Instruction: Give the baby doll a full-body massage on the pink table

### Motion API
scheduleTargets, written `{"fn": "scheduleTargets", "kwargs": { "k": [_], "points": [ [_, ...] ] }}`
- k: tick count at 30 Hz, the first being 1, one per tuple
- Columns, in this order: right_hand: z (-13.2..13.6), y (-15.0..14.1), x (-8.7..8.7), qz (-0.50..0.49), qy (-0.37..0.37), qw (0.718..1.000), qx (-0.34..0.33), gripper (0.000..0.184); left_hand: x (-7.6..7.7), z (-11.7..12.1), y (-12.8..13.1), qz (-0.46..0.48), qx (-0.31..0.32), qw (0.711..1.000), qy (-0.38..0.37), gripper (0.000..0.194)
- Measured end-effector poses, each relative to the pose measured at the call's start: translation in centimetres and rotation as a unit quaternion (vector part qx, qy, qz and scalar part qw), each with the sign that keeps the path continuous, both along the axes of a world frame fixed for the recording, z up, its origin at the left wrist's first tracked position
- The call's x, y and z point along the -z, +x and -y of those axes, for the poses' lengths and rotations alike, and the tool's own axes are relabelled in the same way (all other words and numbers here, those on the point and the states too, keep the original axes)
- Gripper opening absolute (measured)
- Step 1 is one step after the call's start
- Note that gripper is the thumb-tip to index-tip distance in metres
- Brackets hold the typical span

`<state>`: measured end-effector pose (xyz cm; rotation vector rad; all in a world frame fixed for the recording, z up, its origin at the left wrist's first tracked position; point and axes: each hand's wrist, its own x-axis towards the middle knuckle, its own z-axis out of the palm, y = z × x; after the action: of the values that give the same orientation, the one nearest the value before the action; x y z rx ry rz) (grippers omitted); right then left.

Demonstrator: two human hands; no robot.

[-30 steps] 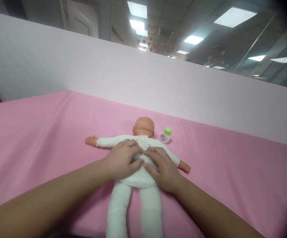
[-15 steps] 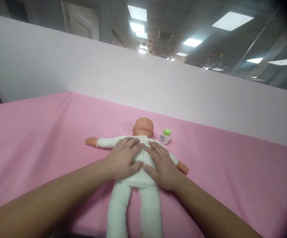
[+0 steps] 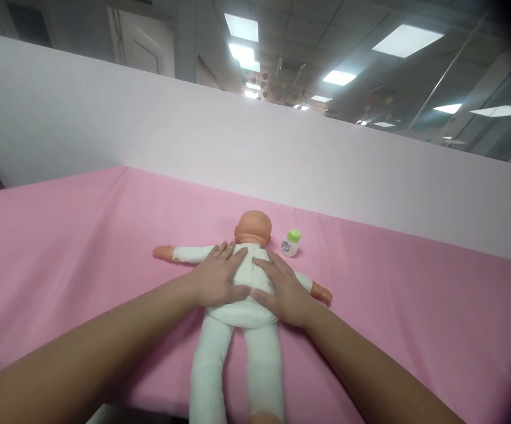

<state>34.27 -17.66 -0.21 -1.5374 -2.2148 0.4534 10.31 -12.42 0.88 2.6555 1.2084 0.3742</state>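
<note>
A baby doll (image 3: 243,315) with a white cloth body lies face down, its bald head pointing away from me and its arms stretched out sideways. On the left side of its back rests my left hand (image 3: 220,277), fingers spread and pointing toward the shoulder. My right hand (image 3: 285,288) lies on the right side of the back, also with fingers apart. Both thumbs point inward and almost meet at the lower back. Neither hand grips anything. A small clear bottle (image 3: 289,246) with a green cap stands right of the doll's head, beyond my right fingertips.
Pink sheeting (image 3: 392,306) covers the surface under the doll, with some creases. Behind it rises a white padded wall (image 3: 255,147). Above the wall are glass, a door (image 3: 145,44) and lit ceiling panels.
My hands have slid apart from the middle of the doll's back toward its sides, and my fingers have spread wider. The white cloth, bunched between them before, lies smoother.
</note>
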Motion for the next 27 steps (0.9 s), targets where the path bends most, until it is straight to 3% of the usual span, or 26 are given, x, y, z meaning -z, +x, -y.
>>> {"fn": "scheduleTargets", "kwargs": {
  "k": [3, 8, 11, 14, 17, 22, 27],
  "points": [
    [-0.5, 0.1, -0.2, -0.005, -0.025, 1.000, -0.014, 0.081, -0.1, -0.6, 0.1, 0.003, 0.017, 1.000, -0.020, 0.094],
    [-1.0, 0.5, 0.1, -0.026, -0.003, 0.999, -0.023, 0.081, -0.9, -0.6, -0.1, 0.022, 0.010, 1.000, -0.020, 0.096],
    [-0.8, 0.6, 0.5, -0.050, 0.020, 0.999, 0.005, 0.081, -1.6, -0.1, -0.5, 0.045, -0.021, 0.999, 0.000, 0.097],
    [-0.4, 0.5, 0.7, -0.062, 0.057, 0.994, 0.066, 0.077, -2.4, 0.2, -1.1, 0.054, -0.081, 0.995, 0.035, 0.081],
    [-0.3, 0.2, 0.8, -0.057, 0.089, 0.991, 0.083, 0.070, -2.7, 0.1, -1.9, 0.022, -0.149, 0.988, 0.031, 0.072],
    [-0.4, 0.1, 0.8, -0.073, 0.080, 0.993, 0.052, 0.059, -2.1, -0.6, -3.4, -0.037, -0.170, 0.984, -0.035, 0.082],
    [-0.9, 0.2, 1.4, -0.094, 0.075, 0.992, 0.041, 0.057, -1.1, -1.2, -4.4, 0.027, -0.132, 0.987, -0.089, 0.083]
  ]
}}
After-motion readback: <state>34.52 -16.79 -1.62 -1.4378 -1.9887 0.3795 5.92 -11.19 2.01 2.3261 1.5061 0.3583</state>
